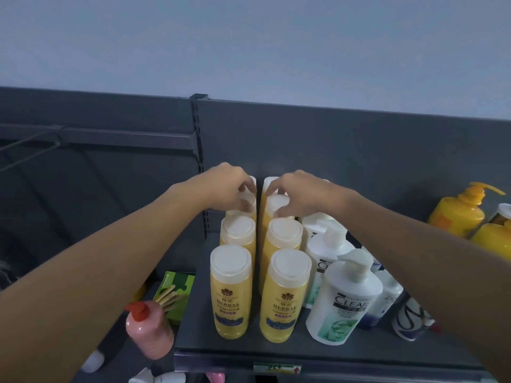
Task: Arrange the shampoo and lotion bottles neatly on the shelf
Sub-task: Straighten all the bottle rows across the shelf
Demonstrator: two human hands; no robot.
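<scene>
Two rows of yellow herbal shampoo bottles with white caps stand on the dark grey shelf [276, 352], running front to back. The front left bottle [231, 291] and the front right bottle [286, 295] stand upright near the shelf's front edge. My left hand [231, 187] grips the cap of the rear bottle in the left row [247, 204]. My right hand [297, 193] grips the cap of the rear bottle in the right row [276, 204]. To the right stands a line of white Clear pump bottles [344, 299].
A pink pump bottle [149, 331] and a green box [174, 293] sit lower left, off the shelf. Yellow pump bottles [460, 211] stand at the far right against the back panel [359, 150]. A dark-patterned white bottle [410, 319] lies right of the Clear bottles.
</scene>
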